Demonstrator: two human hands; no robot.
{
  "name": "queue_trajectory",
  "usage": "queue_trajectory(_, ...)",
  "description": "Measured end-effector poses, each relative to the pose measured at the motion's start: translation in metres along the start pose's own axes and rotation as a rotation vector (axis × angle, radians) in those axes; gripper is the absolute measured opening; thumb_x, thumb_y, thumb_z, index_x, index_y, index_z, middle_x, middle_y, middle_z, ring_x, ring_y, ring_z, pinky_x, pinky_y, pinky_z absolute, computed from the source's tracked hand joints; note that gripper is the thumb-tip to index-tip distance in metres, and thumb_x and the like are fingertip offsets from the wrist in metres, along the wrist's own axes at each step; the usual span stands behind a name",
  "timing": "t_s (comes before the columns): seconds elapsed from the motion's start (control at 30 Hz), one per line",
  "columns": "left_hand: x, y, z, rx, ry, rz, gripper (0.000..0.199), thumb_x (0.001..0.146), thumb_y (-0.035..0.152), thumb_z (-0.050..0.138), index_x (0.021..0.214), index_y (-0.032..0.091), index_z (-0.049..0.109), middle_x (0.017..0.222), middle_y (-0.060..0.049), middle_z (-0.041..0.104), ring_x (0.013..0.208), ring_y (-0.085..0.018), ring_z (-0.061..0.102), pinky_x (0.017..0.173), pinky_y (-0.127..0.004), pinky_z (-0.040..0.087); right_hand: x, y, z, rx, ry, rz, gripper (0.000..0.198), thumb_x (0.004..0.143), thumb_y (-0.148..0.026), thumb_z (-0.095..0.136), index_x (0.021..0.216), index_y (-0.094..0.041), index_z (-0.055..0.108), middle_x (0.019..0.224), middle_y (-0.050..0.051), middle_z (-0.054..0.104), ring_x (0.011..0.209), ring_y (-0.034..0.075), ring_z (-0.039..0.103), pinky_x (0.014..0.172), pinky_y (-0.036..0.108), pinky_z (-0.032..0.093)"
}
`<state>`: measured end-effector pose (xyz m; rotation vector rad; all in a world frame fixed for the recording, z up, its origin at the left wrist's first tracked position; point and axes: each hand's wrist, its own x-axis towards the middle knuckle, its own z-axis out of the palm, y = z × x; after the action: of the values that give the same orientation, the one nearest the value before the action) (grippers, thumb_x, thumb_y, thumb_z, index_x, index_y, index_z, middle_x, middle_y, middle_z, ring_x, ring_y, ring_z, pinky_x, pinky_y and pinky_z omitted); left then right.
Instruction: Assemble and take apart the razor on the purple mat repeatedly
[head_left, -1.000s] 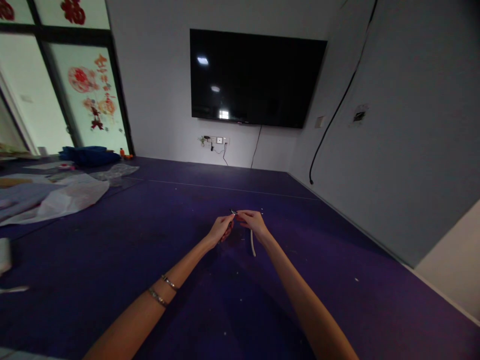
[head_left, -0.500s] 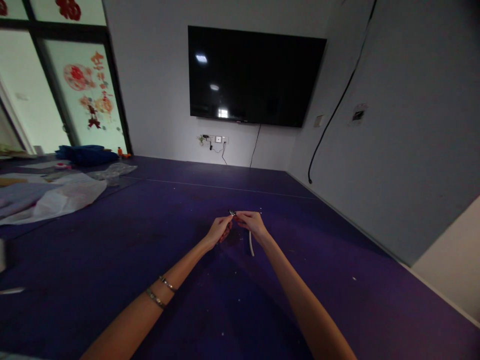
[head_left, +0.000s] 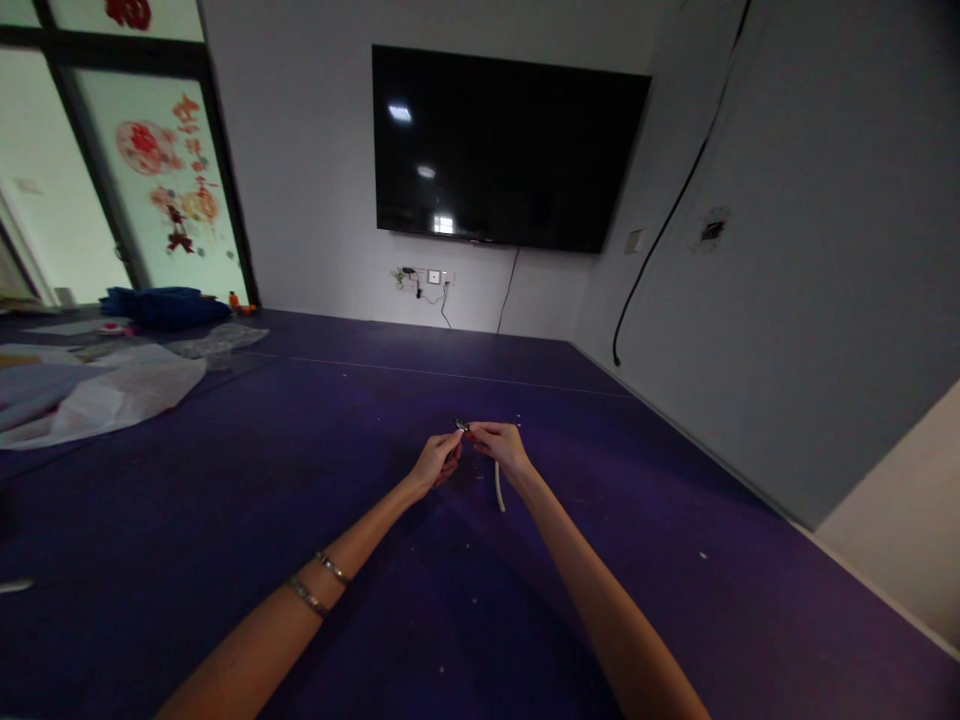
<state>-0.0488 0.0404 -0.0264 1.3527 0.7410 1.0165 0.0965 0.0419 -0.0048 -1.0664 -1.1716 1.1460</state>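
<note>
Both my hands meet above a purple tabletop-like surface, fingertips close together. My left hand [head_left: 435, 460] is closed around a small dark, shiny tool [head_left: 460, 426], whose metal tip shows at the fingertips; its exact kind is too small to tell. My right hand [head_left: 501, 443] is pinched closed beside that tip, its fingers bent toward the left hand. A thin white strip, like a piece of cable [head_left: 499, 488], hangs down from under the right hand. How its upper end runs between the fingers is hidden. A bit of red shows at the fingertips.
Tiny white scraps dot the purple surface [head_left: 360, 600]. Clear plastic [head_left: 217, 340], white sheeting [head_left: 127, 395] and a blue cloth bundle [head_left: 165, 307] lie at the left. A black cable [head_left: 664, 235] hangs along the right wall, and a television [head_left: 510, 150] is on the far wall.
The view has shifted slightly, so the room appears a little farther left. Both hands keep nearly the same pose, with the tool and the white strip still at the fingers.
</note>
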Motion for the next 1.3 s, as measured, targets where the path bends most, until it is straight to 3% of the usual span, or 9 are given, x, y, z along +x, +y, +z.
queue_trajectory(0.5,-0.004,0.001,0.003,-0.006,-0.031,0.05,0.043,0.075,0.057,0.049,0.06,0.017,0.044,0.033,0.01,0.029,0.023,-0.004,0.022,0.026,-0.016,0.014,0.0,0.006,0.0,0.18,-0.026,0.021,0.028,0.052,-0.032,0.075,0.074,-0.014,0.072,0.073,0.007,0.071,0.066,0.014,0.064,0.067,0.027,0.049)
queue_trajectory(0.67,-0.003,0.007,0.0,-0.049,-0.046,0.078,0.042,0.076,0.055,0.049,0.059,0.017,0.044,0.033,0.01,0.031,0.022,-0.004,0.022,0.024,-0.015,0.015,0.005,0.013,-0.007,-0.287,0.063,-0.165,0.031,0.073,-0.037,0.057,0.088,-0.014,0.071,0.083,0.011,0.072,0.076,0.02,0.066,0.068,0.031,0.049)
queue_trajectory(0.83,0.0,0.024,-0.009,-0.169,-0.011,0.138,0.04,0.077,0.052,0.051,0.059,0.018,0.043,0.033,0.01,0.029,0.022,-0.004,0.022,0.023,-0.015,0.015,-0.003,0.027,-0.002,-0.538,0.073,-0.254,0.017,0.073,-0.023,0.058,0.081,-0.018,0.073,0.087,0.008,0.071,0.084,0.022,0.064,0.078,0.031,0.044)
queue_trajectory(1.03,0.001,0.032,-0.012,-0.208,0.035,0.17,0.041,0.075,0.054,0.053,0.059,0.017,0.044,0.033,0.01,0.029,0.022,-0.003,0.022,0.024,-0.014,0.015,-0.024,0.033,0.014,-1.392,-0.114,-0.375,0.026,0.086,-0.021,0.045,0.094,-0.02,0.07,0.095,0.009,0.068,0.096,0.019,0.057,0.086,0.029,0.036)
queue_trajectory(1.17,0.001,0.031,-0.011,-0.203,0.017,0.153,0.041,0.076,0.053,0.052,0.059,0.017,0.043,0.033,0.01,0.03,0.023,-0.003,0.023,0.024,-0.014,0.016,-0.03,0.028,0.017,-1.536,-0.187,-0.385,0.028,0.088,-0.022,0.041,0.095,-0.019,0.068,0.097,0.01,0.065,0.097,0.02,0.053,0.086,0.031,0.035)
queue_trajectory(1.3,0.001,0.03,-0.009,-0.182,0.017,0.141,0.042,0.076,0.054,0.052,0.059,0.017,0.043,0.033,0.01,0.029,0.023,-0.003,0.023,0.025,-0.015,0.016,-0.033,0.026,0.016,-1.513,-0.194,-0.391,0.029,0.088,-0.024,0.04,0.094,-0.018,0.069,0.102,0.01,0.061,0.098,0.02,0.05,0.085,0.03,0.036)
